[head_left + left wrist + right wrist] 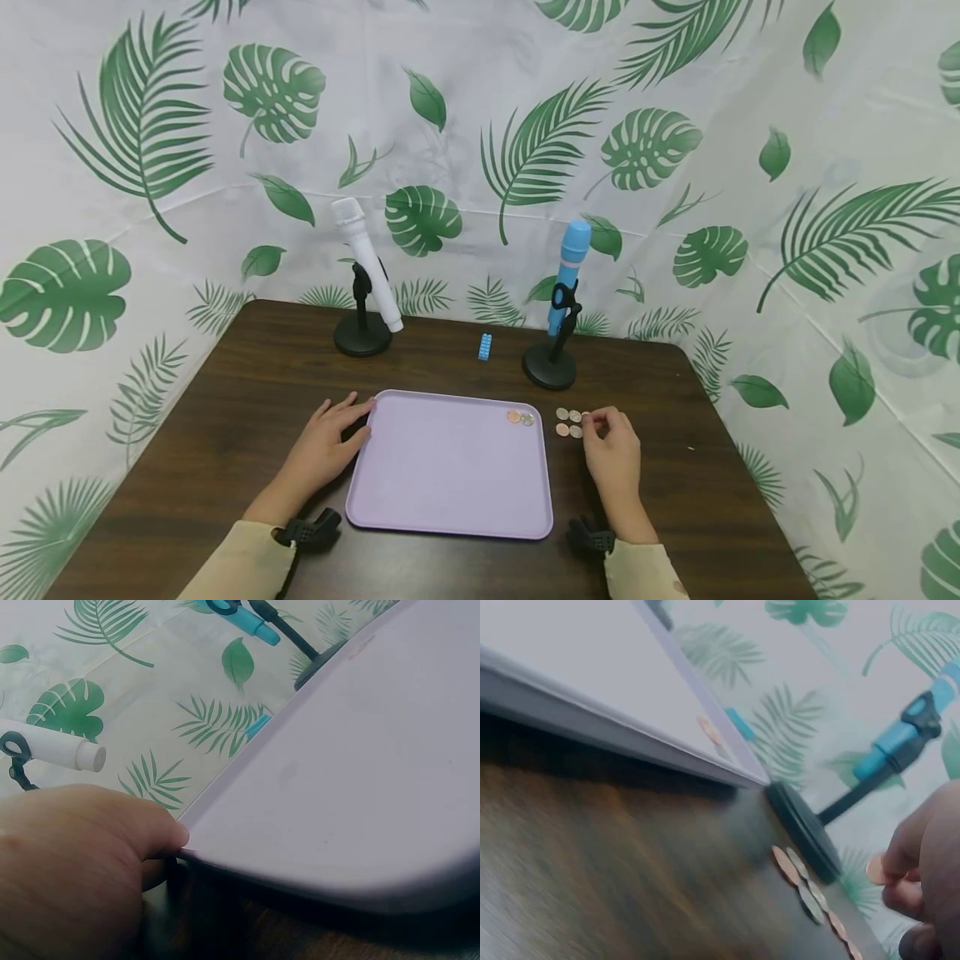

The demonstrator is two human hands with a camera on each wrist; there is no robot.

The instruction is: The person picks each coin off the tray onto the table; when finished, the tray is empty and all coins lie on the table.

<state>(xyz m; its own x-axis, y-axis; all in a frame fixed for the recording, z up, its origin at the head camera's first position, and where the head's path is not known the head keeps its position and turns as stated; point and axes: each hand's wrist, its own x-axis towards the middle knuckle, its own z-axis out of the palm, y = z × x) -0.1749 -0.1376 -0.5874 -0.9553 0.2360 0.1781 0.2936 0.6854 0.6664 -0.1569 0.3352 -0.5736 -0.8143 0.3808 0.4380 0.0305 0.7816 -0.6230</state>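
A lilac tray [450, 467] lies on the dark wooden table. My left hand [324, 446] rests at its upper left edge, fingers extended; in the left wrist view the hand [82, 855] touches the tray's rim. My right hand [613, 450] is over the table to the right of the tray. Between thumb and finger it pinches a copper coin [875, 868], raised off the table. Several copper and silver coins [562, 430] lie in rows beside that hand, some partly hidden by it. A copper coin [513, 416] and a silver coin [527, 419] lie in the tray's upper right corner.
Behind the tray stand a white microphone [371, 262] and a blue microphone [570, 258], each on a black round-based stand. A small blue studded block [485, 347] lies between them. A leaf-patterned cloth [450, 150] hangs behind the table.
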